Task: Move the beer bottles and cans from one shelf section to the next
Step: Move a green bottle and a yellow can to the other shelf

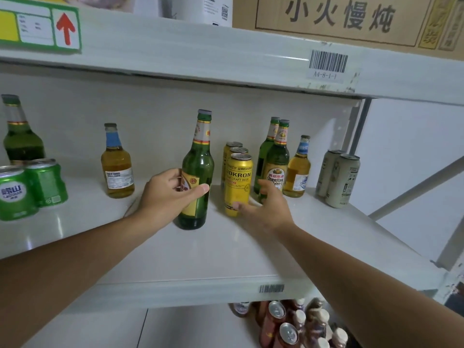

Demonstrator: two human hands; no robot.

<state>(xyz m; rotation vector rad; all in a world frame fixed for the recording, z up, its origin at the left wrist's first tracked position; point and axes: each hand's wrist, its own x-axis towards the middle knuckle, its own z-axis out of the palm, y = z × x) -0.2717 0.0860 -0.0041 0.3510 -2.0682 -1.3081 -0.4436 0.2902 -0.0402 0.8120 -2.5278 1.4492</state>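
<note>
Bottle [197, 172] stands upright mid-shelf [175, 247] with our left hand [168, 194] wrapped round its label, low for a steady carry, we judge, while our right hand [266, 204] spreads wide beside the yellow can [238, 184].

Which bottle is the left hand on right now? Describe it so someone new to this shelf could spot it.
On the white middle shelf, look near the centre, just left of the row of yellow cans. The left hand wraps the tall green bottle there. It stands alone, forward of the others, with a yellow-and-red label, unlike the paired green bottles to the right of the cans.
</note>
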